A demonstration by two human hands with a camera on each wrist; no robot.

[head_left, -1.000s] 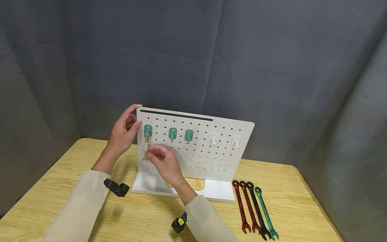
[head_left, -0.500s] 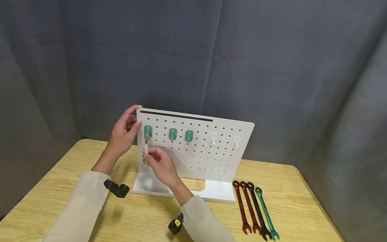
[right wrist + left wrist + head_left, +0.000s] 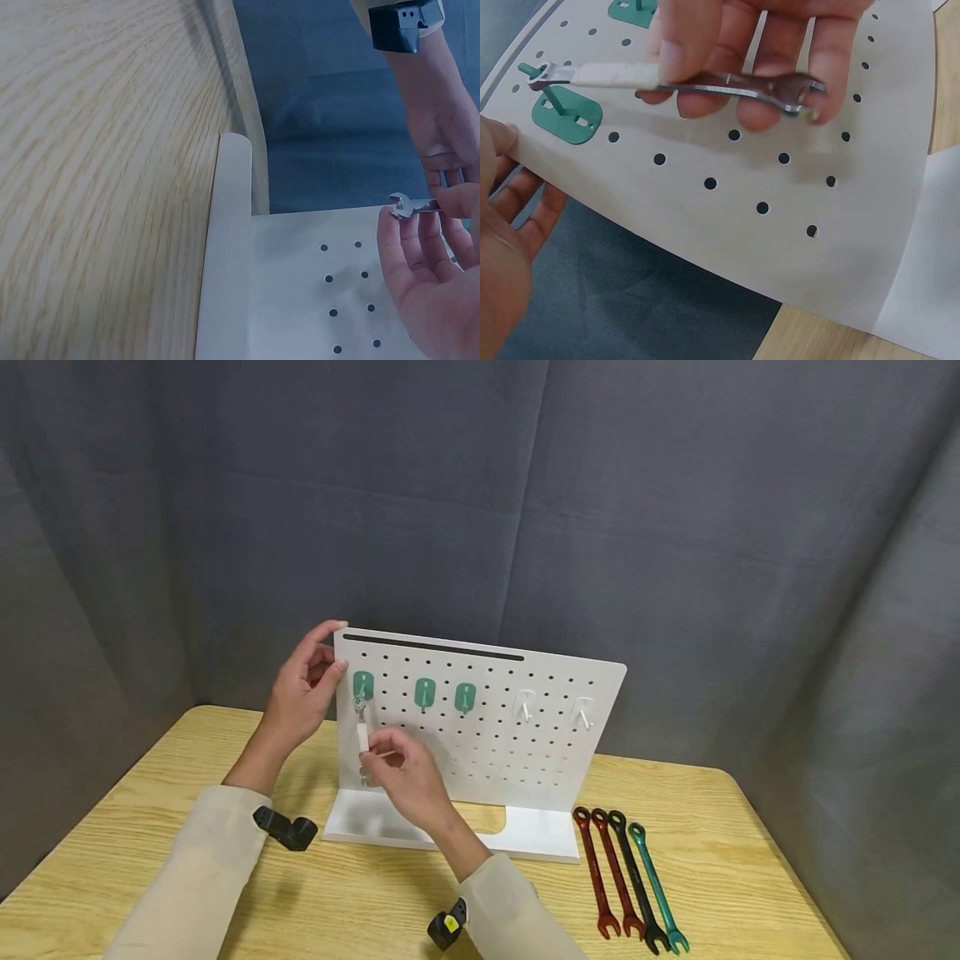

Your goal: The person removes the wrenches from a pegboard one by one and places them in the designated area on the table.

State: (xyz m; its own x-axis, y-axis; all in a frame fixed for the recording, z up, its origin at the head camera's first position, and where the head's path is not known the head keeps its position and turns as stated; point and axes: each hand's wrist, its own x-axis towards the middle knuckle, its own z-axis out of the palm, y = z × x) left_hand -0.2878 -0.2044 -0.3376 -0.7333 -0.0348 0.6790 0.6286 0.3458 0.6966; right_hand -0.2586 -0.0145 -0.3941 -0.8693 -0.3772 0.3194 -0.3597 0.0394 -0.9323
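Observation:
My right hand [image 3: 408, 781] pinches a small silver combination wrench [image 3: 615, 75] with white wrapping round its middle. In the left wrist view, the wrench's ring end sits around the tip of the leftmost green hook [image 3: 568, 120]. Its open end points down in the head view, tilted out from the white pegboard [image 3: 491, 727]. At the board's upper left edge, my left hand [image 3: 298, 695] holds on, thumb in front and fingers at the side and top. The right wrist view shows the wrench's open end [image 3: 403, 206] beyond my thumb.
Two more green hooks [image 3: 425, 692] and two white hooks [image 3: 526, 705] are on the board. Several larger wrenches, red [image 3: 597, 877], black [image 3: 636, 877] and teal [image 3: 657, 885], lie side by side on the wooden table [image 3: 720, 843]. A dark curtain [image 3: 637, 527] hangs behind.
My right hand has taken hold of the wrench and shifted slightly down. The wrench has tilted away from the board, its ring sliding towards the hook's tip. My left hand stays at the edge.

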